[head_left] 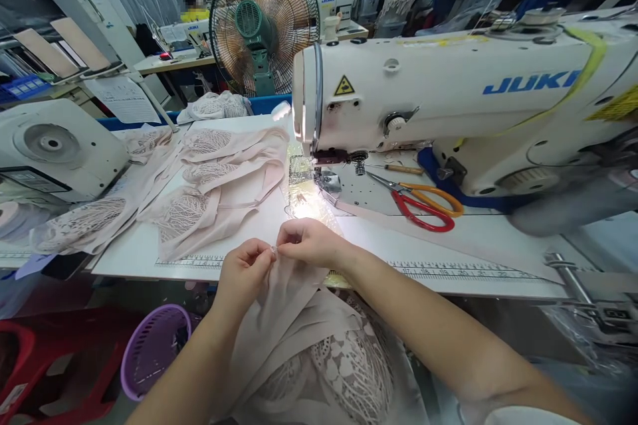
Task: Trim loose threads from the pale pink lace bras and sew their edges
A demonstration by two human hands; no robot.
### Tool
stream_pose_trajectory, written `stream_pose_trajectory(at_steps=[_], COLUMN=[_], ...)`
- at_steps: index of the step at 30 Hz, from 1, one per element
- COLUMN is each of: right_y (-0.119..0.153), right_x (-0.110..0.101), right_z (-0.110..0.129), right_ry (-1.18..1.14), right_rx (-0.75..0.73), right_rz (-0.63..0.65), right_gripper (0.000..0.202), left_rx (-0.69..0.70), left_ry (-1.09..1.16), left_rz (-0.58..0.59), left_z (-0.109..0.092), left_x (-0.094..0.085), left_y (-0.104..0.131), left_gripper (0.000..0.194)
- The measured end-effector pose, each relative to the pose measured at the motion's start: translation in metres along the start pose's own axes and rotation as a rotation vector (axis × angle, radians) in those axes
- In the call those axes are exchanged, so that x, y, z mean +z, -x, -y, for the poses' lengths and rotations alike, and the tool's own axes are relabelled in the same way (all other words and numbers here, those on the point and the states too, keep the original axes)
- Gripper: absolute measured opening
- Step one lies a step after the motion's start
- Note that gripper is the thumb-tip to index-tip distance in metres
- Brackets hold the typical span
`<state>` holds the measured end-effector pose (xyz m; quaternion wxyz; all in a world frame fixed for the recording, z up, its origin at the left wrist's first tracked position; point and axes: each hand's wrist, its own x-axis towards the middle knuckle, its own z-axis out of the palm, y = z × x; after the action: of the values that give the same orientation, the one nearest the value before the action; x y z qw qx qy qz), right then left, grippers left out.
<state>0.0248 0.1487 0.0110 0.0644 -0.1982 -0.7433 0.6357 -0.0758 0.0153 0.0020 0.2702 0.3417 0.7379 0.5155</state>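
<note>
My left hand (248,270) and my right hand (306,244) meet at the front edge of the sewing table, fingertips pinched close together. Between them they grip the upper edge of a pale pink bra piece (289,299). Its lace cup (351,365) hangs down over my lap. Just beyond my right hand stands a white sewing machine (359,93), its lamp lighting the needle area. To the left, several similar lace bra pieces (187,212) lie overlapping on the white tabletop.
Red-handled scissors (423,219) and orange-handled scissors (438,196) lie under the machine arm. A large fan (264,20) stands behind the table. Below left are a purple basket (154,348) and a red stool (60,352). A second machine (60,146) borders the left side.
</note>
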Motion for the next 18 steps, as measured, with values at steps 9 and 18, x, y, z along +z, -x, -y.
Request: stream_pose_trajectory(at_steps=[9,18], right_y=[0.0028,0.0007], right_x=[-0.0009,-0.0007], right_z=[0.0058,0.0015], right_ry=[-0.005,-0.064], right_rx=[0.012,0.003], right_rz=[0.023,0.019], right_gripper=[0.003,0.006], left_rx=[-0.062,-0.121], left_ry=[0.070,0.134], left_rz=[0.030,0.037], left_z=[-0.0098,-0.0081], left_x=[0.0009,0.0010], left_y=[0.0015,0.0007], left_gripper=[0.016,0.015])
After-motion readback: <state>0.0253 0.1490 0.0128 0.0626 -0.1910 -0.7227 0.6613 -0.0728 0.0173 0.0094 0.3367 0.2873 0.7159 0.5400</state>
